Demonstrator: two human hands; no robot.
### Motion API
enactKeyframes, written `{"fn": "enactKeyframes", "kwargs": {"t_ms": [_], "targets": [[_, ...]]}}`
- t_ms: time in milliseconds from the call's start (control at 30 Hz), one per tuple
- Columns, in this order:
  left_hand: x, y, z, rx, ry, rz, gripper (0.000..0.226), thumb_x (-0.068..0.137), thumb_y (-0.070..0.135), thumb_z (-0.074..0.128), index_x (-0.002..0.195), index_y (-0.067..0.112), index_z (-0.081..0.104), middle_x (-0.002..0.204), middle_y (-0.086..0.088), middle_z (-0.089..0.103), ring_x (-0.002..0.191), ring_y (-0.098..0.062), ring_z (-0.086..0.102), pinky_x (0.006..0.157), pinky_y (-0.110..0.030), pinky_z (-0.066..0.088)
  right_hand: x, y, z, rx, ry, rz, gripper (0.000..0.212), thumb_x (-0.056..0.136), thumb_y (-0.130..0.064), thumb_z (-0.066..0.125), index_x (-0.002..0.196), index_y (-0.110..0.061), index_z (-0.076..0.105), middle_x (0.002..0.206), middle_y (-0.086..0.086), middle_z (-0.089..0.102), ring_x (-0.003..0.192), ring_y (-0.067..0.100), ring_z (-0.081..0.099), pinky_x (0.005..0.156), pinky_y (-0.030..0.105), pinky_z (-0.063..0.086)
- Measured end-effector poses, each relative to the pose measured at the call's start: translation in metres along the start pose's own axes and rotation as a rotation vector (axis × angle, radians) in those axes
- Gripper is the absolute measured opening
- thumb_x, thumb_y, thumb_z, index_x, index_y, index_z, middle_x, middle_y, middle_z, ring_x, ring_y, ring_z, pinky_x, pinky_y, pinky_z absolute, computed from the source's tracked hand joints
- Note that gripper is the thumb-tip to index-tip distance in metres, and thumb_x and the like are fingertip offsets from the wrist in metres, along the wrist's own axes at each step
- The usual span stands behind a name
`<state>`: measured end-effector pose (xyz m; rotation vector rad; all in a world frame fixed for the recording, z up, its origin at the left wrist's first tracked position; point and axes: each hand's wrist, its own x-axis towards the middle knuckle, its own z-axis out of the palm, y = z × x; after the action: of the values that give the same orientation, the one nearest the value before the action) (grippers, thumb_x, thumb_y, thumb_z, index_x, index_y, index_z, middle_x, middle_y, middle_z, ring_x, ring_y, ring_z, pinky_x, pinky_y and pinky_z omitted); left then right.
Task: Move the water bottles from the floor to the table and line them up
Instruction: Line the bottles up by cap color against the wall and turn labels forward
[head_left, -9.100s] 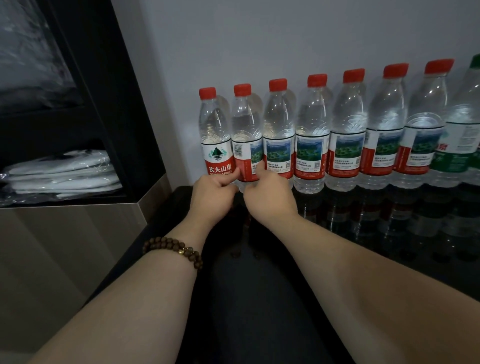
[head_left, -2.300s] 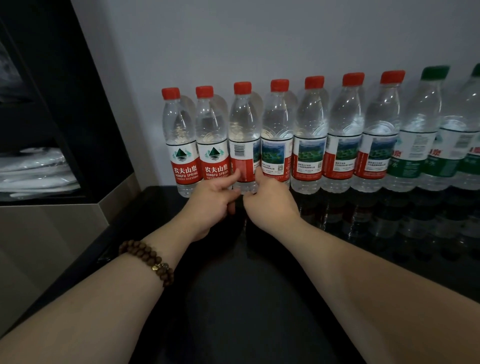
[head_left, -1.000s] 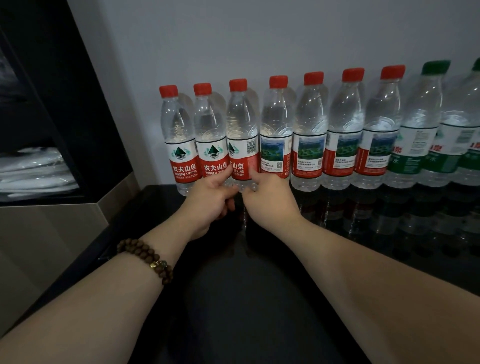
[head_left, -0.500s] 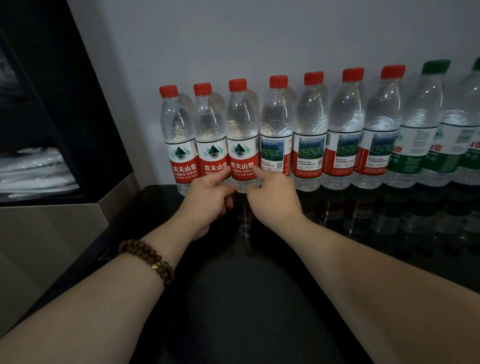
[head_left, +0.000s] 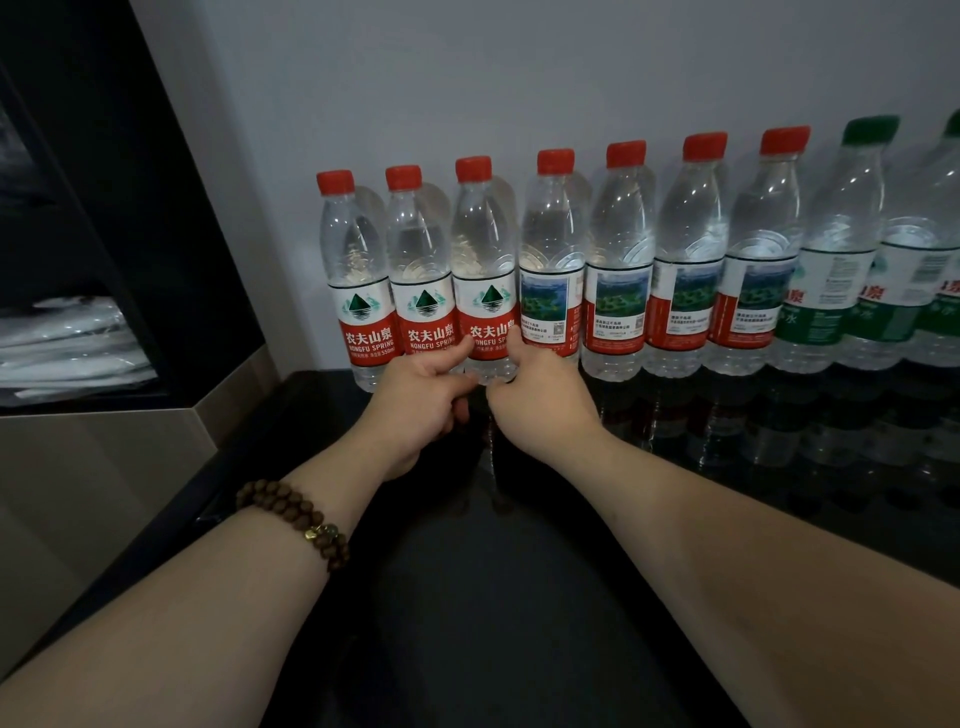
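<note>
Gripping third bottle (head_left: 485, 270) from left, low on red label: left hand (head_left: 421, 410) at one side, right hand (head_left: 540, 410) at other; upright on black counter (head_left: 467, 623), in row against wall (head_left: 519, 78), touching neighbours; green-capped bottles (head_left: 841, 249) at far right.

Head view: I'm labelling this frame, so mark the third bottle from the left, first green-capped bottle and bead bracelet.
third bottle from the left (head_left: 485, 244), head view, clear shoulder
first green-capped bottle (head_left: 841, 228), head view, clear upper body
bead bracelet (head_left: 291, 506), head view, wrist-top beads
</note>
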<state>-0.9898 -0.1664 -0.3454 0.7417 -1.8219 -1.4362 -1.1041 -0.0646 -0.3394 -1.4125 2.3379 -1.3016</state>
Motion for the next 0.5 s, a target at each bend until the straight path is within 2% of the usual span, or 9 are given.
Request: {"fn": "enactKeyframes", "kwargs": {"t_ms": [67,300,500], "targets": [[-0.0004,0.0002,0.0009,-0.002,0.003,0.001,0.043,0.095,0.007,0.069,0.131,0.03,0.067,0.056,0.003,0.063,0.047,-0.008,0.054,0.041,-0.019,0.04,-0.0001,0.0004,-0.0002,-0.018,-0.012,-0.002,0.068,0.086,-0.026,0.057,0.152,-0.027,0.04,0.118,0.003,0.069,0.106,0.029,0.064,0.09,0.045,0.057],[-0.0027,0.0006,0.0005,0.031,0.001,0.041,0.044,0.096,0.01,0.069,0.135,0.03,0.065,0.061,0.002,0.066,0.049,-0.008,0.056,0.043,-0.02,0.042,0.001,0.0047,0.0019,-0.005,0.044,-0.066,0.047,0.089,-0.028,0.06,0.136,-0.026,0.055,0.112,0.0,0.071,0.104,0.027,0.065,0.088,0.041,0.057],[-0.0039,0.0007,0.0006,0.073,-0.017,0.056,0.048,0.097,0.012,0.067,0.141,0.031,0.059,0.059,0.004,0.064,0.05,-0.008,0.056,0.046,-0.02,0.044,0.0025,0.0077,0.0042,0.006,0.069,-0.079,0.048,0.088,-0.028,0.06,0.136,-0.023,0.057,0.107,0.0,0.072,0.099,0.025,0.066,0.082,0.037,0.056]]}}
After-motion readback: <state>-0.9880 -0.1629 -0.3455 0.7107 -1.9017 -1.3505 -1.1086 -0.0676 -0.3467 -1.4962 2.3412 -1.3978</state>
